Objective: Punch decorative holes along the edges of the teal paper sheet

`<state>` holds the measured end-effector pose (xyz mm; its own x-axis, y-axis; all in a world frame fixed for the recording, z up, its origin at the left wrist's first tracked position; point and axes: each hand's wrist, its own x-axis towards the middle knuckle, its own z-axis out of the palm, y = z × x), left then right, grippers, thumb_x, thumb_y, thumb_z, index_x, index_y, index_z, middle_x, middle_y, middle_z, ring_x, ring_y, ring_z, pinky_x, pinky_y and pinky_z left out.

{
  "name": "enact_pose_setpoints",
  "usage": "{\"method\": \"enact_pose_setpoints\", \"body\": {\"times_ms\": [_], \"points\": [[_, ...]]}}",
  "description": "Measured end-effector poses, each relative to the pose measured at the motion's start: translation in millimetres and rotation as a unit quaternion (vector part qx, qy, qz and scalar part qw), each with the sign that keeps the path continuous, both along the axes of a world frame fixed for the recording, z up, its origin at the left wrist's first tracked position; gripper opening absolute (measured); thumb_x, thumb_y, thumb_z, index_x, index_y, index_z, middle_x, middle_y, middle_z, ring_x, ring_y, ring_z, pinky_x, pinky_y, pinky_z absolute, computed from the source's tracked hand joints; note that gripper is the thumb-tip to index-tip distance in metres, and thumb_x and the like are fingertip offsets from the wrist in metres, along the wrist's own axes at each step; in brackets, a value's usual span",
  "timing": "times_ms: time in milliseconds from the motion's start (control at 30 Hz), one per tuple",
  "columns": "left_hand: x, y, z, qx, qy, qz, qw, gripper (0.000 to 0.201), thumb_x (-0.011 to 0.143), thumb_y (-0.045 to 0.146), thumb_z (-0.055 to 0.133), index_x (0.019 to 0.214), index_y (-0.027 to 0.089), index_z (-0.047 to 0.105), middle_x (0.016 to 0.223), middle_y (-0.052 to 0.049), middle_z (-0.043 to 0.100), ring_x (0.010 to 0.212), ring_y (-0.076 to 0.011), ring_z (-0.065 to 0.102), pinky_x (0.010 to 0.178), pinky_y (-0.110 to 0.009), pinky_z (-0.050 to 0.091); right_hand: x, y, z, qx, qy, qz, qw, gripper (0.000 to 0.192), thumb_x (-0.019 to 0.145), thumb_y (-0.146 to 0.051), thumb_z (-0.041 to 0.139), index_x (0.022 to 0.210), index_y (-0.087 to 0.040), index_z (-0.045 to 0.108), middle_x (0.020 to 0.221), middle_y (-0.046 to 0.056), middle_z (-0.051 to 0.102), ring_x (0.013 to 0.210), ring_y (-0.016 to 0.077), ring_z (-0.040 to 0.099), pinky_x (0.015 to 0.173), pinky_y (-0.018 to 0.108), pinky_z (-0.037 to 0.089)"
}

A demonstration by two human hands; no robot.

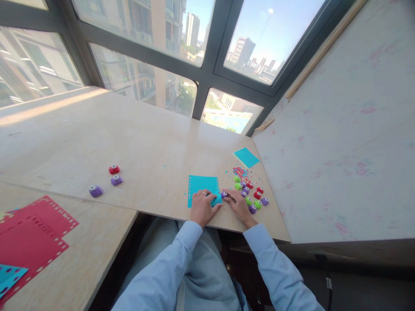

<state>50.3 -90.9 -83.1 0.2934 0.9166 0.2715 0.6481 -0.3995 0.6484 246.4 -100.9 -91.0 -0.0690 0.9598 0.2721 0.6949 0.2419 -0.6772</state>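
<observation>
Purple punch [224, 195] seems pinched between right fingers [231, 193] beside blue paper [203, 183].

Under left hand [204, 209]: blue sheet [195, 185], smooth matt paper. At right hand [239, 204]: purple punch [224, 195], glossy, plastic-looking. Beneath both hands: tabletop [145, 147], smooth, stone-like, soft sheen. Behind hands: sleeves [170, 259], matt cloth. Far left of left hand: red sheets [35, 224], matt paper.

Beige, stone-patterned worktop [145, 138] | dark-grey-framed glass windows [206, 75] behind it, pale high-rise buildings [192, 29] and blue sky [279, 26] beyond | white wall with pink floral pattern [340, 151], right | bright sunlit strip [48, 105], far left
</observation>
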Motion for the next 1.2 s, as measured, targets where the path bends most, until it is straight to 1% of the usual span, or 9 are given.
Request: {"method": "enact_pose_setpoints", "body": {"times_ms": [300, 533, 1000, 1200], "points": [[-0.4, -1.6, 1.5, 0.011, 0.033, -0.002, 0.999, 0.031, 0.072, 0.044, 0.075, 0.097, 0.027, 0.070, 0.105, -0.005, 0.063, 0.102, -0.0247, 0.052, 0.087, -0.039, 0.037, 0.6, 1.9, -3.7, 0.011, 0.016, 0.011, 1.000, 0.030, 0.088, -0.028, 0.057, 0.116, -0.025, 0.067, 0.112, 0.007, 0.069, 0.106, 0.0224, 0.059, 0.098, 0.042, 0.043], [-0.3, -1.8, -1.1, 0.018, 0.027, -0.002, 0.999, 0.031, 0.071, 0.043, 0.077, 0.096, 0.026, 0.070, 0.105, -0.005, 0.063, 0.103, -0.0252, 0.052, 0.087, -0.040, 0.036, 0.0, 0.4, -3.2, 0.014, 0.021, 0.001, 1.000, 0.027, 0.087, -0.029, 0.059, 0.112, -0.025, 0.068, 0.109, 0.007, 0.069, 0.103, 0.0228, 0.060, 0.095, 0.041, 0.045], [0.1, -1.6, -2.5, 0.022, 0.029, 0.000, 0.999, 0.033, 0.070, 0.045, 0.076, 0.096, 0.026, 0.071, 0.105, -0.005, 0.063, 0.102, -0.0249, 0.052, 0.086, -0.039, 0.037, 0.9, -2.5, -2.0, 0.011, 0.040, 0.008, 0.999, 0.028, 0.085, -0.032, 0.062, 0.111, -0.026, 0.069, 0.110, 0.007, 0.070, 0.105, 0.0234, 0.061, 0.097, 0.043, 0.046], [0.0, -1.5, -3.0, 0.018, 0.029, -0.002, 0.999, 0.033, 0.070, 0.044, 0.077, 0.097, 0.027, 0.070, 0.106, -0.005, 0.063, 0.103, -0.0251, 0.051, 0.087, -0.040, 0.036, 1.1, -3.1, -2.5, 0.005, 0.054, -0.007, 0.998, 0.028, 0.084, -0.033, 0.063, 0.110, -0.024, 0.069, 0.110, 0.008, 0.070, 0.103, 0.0233, 0.062, 0.095, 0.042, 0.047]]}}
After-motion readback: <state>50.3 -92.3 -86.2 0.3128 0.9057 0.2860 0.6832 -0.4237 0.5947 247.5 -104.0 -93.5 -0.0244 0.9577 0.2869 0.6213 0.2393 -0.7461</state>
